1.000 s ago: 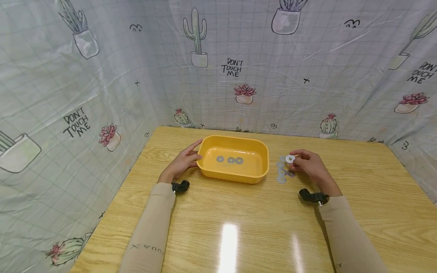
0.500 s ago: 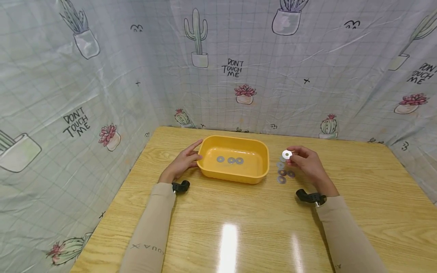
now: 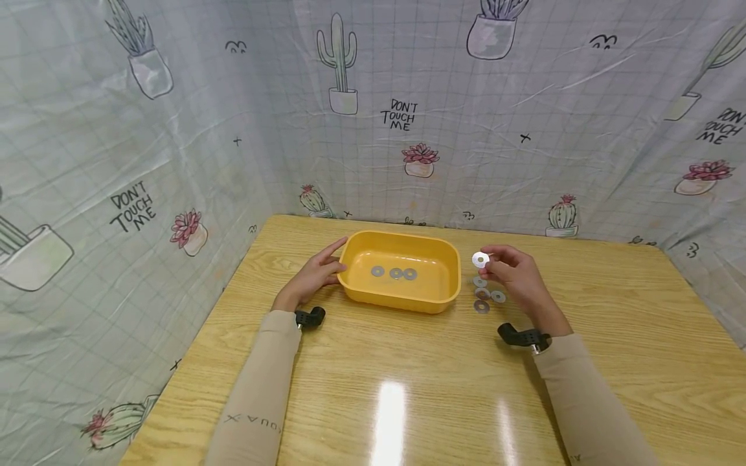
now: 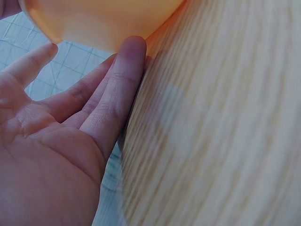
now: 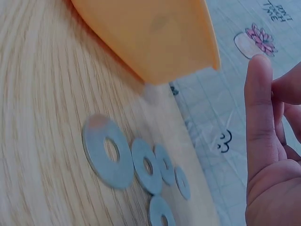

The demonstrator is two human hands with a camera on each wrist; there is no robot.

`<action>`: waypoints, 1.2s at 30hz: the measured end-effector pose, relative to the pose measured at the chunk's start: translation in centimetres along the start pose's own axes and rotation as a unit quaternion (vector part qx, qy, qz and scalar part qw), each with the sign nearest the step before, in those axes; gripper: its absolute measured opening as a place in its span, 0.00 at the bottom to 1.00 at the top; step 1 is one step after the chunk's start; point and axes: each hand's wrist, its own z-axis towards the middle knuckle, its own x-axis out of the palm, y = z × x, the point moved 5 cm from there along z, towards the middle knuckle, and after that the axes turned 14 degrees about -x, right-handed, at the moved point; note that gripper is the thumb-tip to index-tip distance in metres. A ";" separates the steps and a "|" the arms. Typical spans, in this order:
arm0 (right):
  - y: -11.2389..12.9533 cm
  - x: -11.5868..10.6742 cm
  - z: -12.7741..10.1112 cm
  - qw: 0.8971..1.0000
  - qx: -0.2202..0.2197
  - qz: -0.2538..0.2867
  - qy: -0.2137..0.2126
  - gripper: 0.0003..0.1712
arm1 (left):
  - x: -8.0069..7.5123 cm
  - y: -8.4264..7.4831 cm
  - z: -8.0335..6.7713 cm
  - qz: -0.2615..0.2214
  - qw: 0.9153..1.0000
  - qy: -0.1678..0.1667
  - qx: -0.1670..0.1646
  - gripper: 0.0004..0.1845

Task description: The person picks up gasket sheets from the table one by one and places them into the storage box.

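While the left hand (image 3: 311, 279) rests flat-fingered against the tub (image 3: 401, 294), now lifts the washer (image 3: 480, 259), pinched in the right hand (image 3: 515, 278), tubward from the washers below (image 3: 482, 294).

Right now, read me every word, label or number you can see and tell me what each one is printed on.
"DON'T TOUCH ME": printed on the backdrop cloth, readable at back centre, on the left and partly at the right edge; part of it also shows in the right wrist view.
"X AUQA" or similar: on the left sleeve, upside down, letters uncertain.
Yellow tray and washers: no text visible.
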 end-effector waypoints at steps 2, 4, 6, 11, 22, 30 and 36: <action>0.1 0.2 0.0 1.000 0.002 -0.002 0.001 0.18 | 0.0 -0.1 0.0 0.000 1.000 -0.001 -0.001 0.36; 0.3 0.5 0.0 1.000 0.001 0.002 0.002 0.18 | 0.1 -0.1 0.0 -0.001 1.000 -0.002 -0.002 0.36; 0.6 0.9 0.0 1.000 -0.003 0.006 0.003 0.19 | 0.1 -0.2 0.0 -0.001 1.000 -0.001 -0.001 0.36; 1.3 2.0 0.1 1.000 -0.012 0.007 0.008 0.19 | 0.1 -0.3 0.1 -0.001 1.000 0.001 0.001 0.36; 1.8 4.5 -0.2 0.999 0.000 0.031 0.009 0.18 | 0.3 0.1 0.1 -0.002 1.000 0.007 0.003 0.37; 2.3 6.6 -0.1 0.999 0.009 0.030 0.022 0.19 | 0.1 0.1 0.0 0.001 1.000 0.003 0.006 0.37; 2.8 7.7 0.4 0.999 0.022 0.014 0.020 0.20 | 0.1 -0.1 0.0 0.001 1.000 -0.001 0.006 0.37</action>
